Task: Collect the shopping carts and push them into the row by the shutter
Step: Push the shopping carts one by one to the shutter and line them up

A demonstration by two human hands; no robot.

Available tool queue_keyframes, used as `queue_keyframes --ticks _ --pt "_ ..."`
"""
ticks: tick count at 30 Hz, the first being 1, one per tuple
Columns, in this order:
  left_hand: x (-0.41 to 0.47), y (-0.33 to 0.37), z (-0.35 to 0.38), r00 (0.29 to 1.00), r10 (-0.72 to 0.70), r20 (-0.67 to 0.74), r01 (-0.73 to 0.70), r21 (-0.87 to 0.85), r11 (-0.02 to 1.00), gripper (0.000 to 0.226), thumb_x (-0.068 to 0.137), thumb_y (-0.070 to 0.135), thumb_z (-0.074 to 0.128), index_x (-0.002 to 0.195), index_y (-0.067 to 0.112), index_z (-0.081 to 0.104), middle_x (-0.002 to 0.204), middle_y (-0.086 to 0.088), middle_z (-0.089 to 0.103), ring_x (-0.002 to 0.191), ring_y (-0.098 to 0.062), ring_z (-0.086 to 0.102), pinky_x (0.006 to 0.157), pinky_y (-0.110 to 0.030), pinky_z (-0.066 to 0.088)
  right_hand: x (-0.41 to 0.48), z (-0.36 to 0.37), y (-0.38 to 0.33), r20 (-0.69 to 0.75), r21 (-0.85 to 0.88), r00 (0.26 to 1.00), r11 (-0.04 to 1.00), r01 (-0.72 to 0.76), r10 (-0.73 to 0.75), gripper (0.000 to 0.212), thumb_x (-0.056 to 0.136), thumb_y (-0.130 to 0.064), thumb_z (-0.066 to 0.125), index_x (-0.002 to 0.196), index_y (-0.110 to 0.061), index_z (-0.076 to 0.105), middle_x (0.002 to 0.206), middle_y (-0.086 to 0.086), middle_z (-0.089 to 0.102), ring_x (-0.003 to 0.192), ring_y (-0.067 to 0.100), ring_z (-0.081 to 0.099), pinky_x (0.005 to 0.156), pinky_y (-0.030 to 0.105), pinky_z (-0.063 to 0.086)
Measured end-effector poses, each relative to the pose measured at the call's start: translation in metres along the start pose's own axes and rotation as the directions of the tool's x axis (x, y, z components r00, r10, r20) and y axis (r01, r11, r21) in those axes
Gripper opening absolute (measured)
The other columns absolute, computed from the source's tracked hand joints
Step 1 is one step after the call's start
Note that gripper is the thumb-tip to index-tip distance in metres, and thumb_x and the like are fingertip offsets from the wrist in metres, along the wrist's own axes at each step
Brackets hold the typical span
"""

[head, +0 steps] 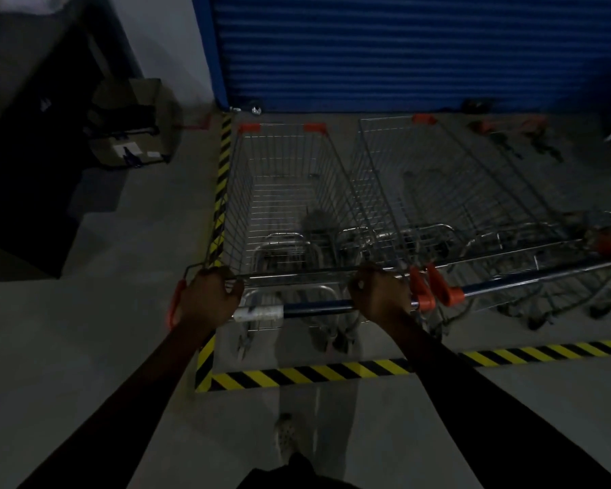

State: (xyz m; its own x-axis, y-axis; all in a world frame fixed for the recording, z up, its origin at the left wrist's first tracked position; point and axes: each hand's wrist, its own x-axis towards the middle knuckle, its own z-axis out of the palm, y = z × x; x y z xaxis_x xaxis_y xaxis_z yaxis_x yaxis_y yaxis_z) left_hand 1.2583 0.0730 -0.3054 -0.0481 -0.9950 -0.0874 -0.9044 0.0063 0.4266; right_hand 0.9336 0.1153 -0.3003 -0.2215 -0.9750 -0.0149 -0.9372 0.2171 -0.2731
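Note:
A wire shopping cart [283, 192] with orange corner caps stands in front of me, its nose toward the blue shutter [403, 51]. My left hand [209, 298] grips the left end of its blue handle bar [318, 307]. My right hand [380, 294] grips the same bar near its right end. A second cart [448, 192] stands right beside it, and more carts [551, 220] continue the row to the right. The scene is dim.
Yellow-black hazard tape [311, 377] marks the bay on the floor, with a strip [222, 178] along its left side. Cardboard boxes [134, 121] sit at the left by a dark cabinet [25, 178]. My shoe [286, 435] shows on the grey floor.

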Motion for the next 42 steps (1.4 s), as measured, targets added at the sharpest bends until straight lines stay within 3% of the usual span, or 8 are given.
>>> queue_keyframes --ticks 6,10,17,21,29,34,37,42 --pt "-0.002 0.001 0.006 0.99 0.135 -0.032 -0.134 0.016 0.991 0.012 0.082 0.046 0.051 0.074 0.038 0.053 0.083 0.006 0.066 0.079 -0.022 0.066 0.074 -0.046 0.055 -0.001 0.006 0.015 -0.079 0.074 0.996 0.996 0.049 -0.043 0.023 0.091 -0.037 0.055 0.09 -0.022 0.072 0.103 -0.002 0.073 0.082 0.023 0.071 0.064 0.03 0.051" --pt "0.009 0.021 0.023 0.953 0.302 -0.014 -0.3 -0.162 0.94 0.022 0.082 0.031 0.058 0.08 0.013 0.069 0.089 -0.006 0.07 0.084 -0.026 0.066 0.075 -0.034 0.05 -0.017 0.01 0.019 -0.206 0.096 0.974 0.989 0.117 -0.095 0.026 0.086 -0.037 0.051 0.082 -0.022 0.072 0.087 -0.001 0.073 0.075 0.022 0.068 0.062 0.026 0.044" --pt "-0.02 0.165 0.05 0.874 0.486 0.015 -0.405 -0.533 0.743 0.032 0.089 0.044 0.054 0.1 0.02 0.071 0.096 0.005 0.07 0.087 -0.007 0.066 0.076 -0.025 0.052 -0.046 0.005 0.035 -0.268 0.431 0.935 0.839 0.332 -0.232 0.007 0.086 -0.01 0.067 0.085 -0.01 0.074 0.091 0.007 0.074 0.081 0.025 0.069 0.074 0.036 0.051" --pt "-0.051 0.255 0.049 0.783 0.622 -0.014 -0.496 -0.617 0.611 0.017 0.091 0.029 0.059 0.105 0.024 0.068 0.095 0.017 0.066 0.088 0.012 0.062 0.074 -0.008 0.046 -0.08 -0.02 0.064 -0.337 0.65 0.94 0.734 0.199 0.044 0.02 0.093 -0.017 0.055 0.083 -0.011 0.071 0.086 0.002 0.071 0.074 0.006 0.059 0.069 0.019 0.043" --pt "-0.154 0.417 0.041 0.581 0.802 -0.138 -0.565 -0.778 0.275 0.033 0.092 0.042 0.057 0.116 0.021 0.064 0.113 0.003 0.069 0.104 -0.007 0.066 0.08 -0.022 0.053 -0.209 -0.019 0.195 -0.135 0.719 0.857 0.644 -0.26 0.497 0.025 0.093 -0.031 0.057 0.097 -0.014 0.075 0.091 0.0 0.073 0.075 0.01 0.064 0.064 0.024 0.042" --pt "-0.23 0.51 0.048 0.46 0.865 -0.197 -0.551 -0.828 0.104 0.036 0.092 0.038 0.056 0.124 0.022 0.061 0.121 0.004 0.066 0.113 -0.007 0.063 0.087 -0.017 0.049 -0.31 -0.021 0.269 0.004 0.719 0.73 0.506 -0.477 0.683 0.016 0.099 -0.024 0.058 0.093 -0.037 0.064 0.082 -0.005 0.067 0.076 0.017 0.066 0.068 0.032 0.052" --pt "-0.271 0.559 0.069 0.416 0.889 -0.192 -0.469 -0.883 0.029 0.031 0.092 0.032 0.058 0.123 0.028 0.061 0.122 0.005 0.067 0.116 -0.011 0.063 0.093 -0.024 0.05 -0.359 -0.024 0.314 0.032 0.704 0.633 0.432 -0.564 0.774 0.018 0.098 -0.027 0.059 0.114 -0.022 0.066 0.098 -0.006 0.067 0.084 0.012 0.064 0.079 0.028 0.051" --pt "-0.31 0.619 0.137 0.323 0.943 -0.076 -0.409 -0.91 0.067 0.047 0.092 0.039 0.057 0.131 0.012 0.057 0.125 -0.005 0.065 0.116 -0.012 0.062 0.092 -0.024 0.051 -0.409 -0.047 0.376 0.008 0.767 0.469 0.296 -0.57 0.883 0.017 0.097 -0.026 0.062 0.113 -0.021 0.068 0.091 -0.005 0.069 0.086 0.013 0.068 0.077 0.026 0.05"
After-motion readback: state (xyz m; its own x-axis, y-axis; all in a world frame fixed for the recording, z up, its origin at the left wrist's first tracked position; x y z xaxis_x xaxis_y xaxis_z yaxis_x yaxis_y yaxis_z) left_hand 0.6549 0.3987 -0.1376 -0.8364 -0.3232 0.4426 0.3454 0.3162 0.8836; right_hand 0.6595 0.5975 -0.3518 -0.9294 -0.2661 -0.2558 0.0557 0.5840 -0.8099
